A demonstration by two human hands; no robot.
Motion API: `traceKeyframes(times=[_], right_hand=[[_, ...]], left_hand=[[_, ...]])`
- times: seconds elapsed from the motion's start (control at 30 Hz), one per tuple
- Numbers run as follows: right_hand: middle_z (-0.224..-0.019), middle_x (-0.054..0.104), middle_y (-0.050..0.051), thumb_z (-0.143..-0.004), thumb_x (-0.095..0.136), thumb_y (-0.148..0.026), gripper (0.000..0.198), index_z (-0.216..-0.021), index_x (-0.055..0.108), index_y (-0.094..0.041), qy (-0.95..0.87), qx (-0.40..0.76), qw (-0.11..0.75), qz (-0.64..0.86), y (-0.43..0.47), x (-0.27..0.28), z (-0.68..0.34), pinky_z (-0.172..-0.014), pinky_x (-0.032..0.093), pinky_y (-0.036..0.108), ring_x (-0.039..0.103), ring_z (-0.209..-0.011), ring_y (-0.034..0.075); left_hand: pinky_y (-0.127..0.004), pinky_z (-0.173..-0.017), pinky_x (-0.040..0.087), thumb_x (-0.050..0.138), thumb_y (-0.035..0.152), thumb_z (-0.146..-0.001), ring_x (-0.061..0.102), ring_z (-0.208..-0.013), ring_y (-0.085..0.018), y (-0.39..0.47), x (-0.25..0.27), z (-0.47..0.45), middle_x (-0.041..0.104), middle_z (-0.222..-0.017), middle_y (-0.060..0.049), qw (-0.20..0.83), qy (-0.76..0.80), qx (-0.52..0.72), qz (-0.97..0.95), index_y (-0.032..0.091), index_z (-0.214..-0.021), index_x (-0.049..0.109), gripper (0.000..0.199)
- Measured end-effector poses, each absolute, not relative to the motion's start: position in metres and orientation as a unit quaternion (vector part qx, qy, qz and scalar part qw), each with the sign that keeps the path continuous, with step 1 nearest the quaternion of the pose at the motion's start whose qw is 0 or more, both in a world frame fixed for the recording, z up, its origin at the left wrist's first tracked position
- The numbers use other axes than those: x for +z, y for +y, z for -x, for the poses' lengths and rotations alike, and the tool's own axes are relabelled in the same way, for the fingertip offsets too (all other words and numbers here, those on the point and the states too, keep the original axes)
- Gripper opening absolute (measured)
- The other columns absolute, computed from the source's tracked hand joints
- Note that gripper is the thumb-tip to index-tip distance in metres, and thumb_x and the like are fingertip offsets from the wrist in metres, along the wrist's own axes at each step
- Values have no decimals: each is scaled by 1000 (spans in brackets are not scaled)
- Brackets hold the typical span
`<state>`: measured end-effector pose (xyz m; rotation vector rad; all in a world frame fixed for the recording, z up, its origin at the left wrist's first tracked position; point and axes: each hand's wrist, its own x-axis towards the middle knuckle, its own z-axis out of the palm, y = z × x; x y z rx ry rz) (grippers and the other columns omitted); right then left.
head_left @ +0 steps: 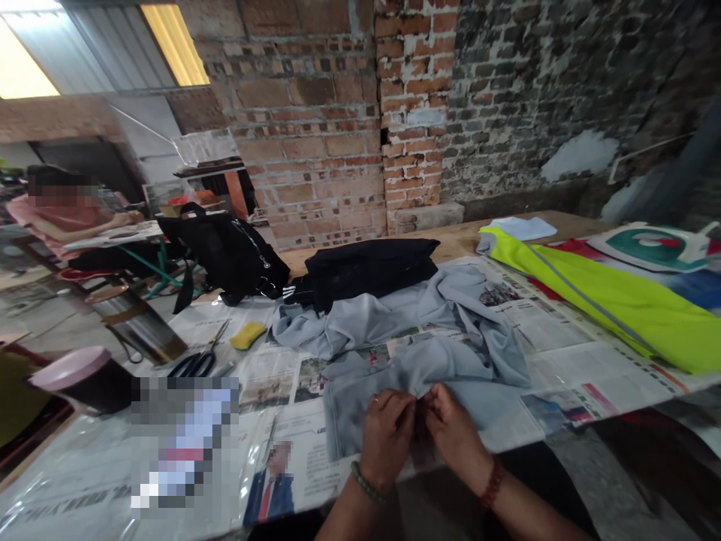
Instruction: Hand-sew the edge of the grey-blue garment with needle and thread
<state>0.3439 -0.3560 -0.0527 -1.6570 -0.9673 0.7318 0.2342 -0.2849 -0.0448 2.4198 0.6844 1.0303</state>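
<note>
A light grey garment (388,376) lies crumpled over the newspaper-covered table, its near edge reaching the table's front. At that edge my left hand (388,428), with a green bead bracelet on the wrist, has its fingers pinched on the fabric. Close beside it my right hand (451,424), wearing a red bead bracelet, pinches the same spot of cloth. The fingertips of both hands nearly meet, and anything small between them is hidden. Behind the grey garment sits a folded black cloth (372,267).
Left of the garment are a yellow sponge (248,335), scissors (201,357), a metal flask (138,323) and a pink-lidded cup (84,379). A black backpack (225,252) stands behind them. To the right lie a neon-yellow garment (613,300) and an iron (653,246). A person (61,218) sits at a far table.
</note>
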Motion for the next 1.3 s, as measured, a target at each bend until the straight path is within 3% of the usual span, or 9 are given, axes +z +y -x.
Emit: traceKeyframes(times=[0.23,0.5,0.7,0.87,1.1,1.3], right_hand=[[-61,44,-2,-73,41,-21,5,-72,36,-19,-430,153,530,715,-352,-56,-344,-53,37,23,45,-56,13],[-70,57,1,-84,36,-23,12,-83,48,-19,-542,160,418,712,-383,-28,-357,-56,40,24,55,-62,14],[-90,61,5,-84,45,-27,19,-88,61,-19,-589,13,404,700,-377,-1,-387,-80,39,31,54,-88,18],[-82,62,4,-78,53,-26,16,-84,68,-21,-638,121,354,673,-346,-8,-386,-80,39,33,54,-84,18],[-78,61,1,-79,49,-30,18,-75,63,-19,-573,206,414,677,-348,-23,-380,-74,41,28,55,-77,16],[-87,61,4,-84,42,-31,22,-82,59,-19,-588,128,447,662,-346,-19,-380,-79,40,29,55,-86,17]], left_hand=[[-27,-67,47,48,14,-82,57,-73,-14,-281,-52,-236,63,-80,-4,218,218,397,-865,20,-93,64,20],[-26,-66,46,48,12,-81,57,-73,-14,-282,-51,-235,62,-78,-4,213,242,400,-858,19,-90,66,21],[-27,-66,43,49,8,-78,57,-73,-15,-284,-49,-237,63,-78,-3,204,234,396,-864,21,-92,65,24],[-28,-67,42,49,7,-76,56,-72,-15,-287,-50,-236,63,-78,-3,199,237,398,-864,20,-86,65,23],[-28,-70,41,51,9,-74,54,-74,-15,-288,-56,-237,61,-76,-3,224,251,408,-849,19,-88,65,22],[-31,-75,38,51,0,-67,54,-83,-17,-285,-58,-238,64,-84,-1,240,291,362,-852,21,-91,64,35]])
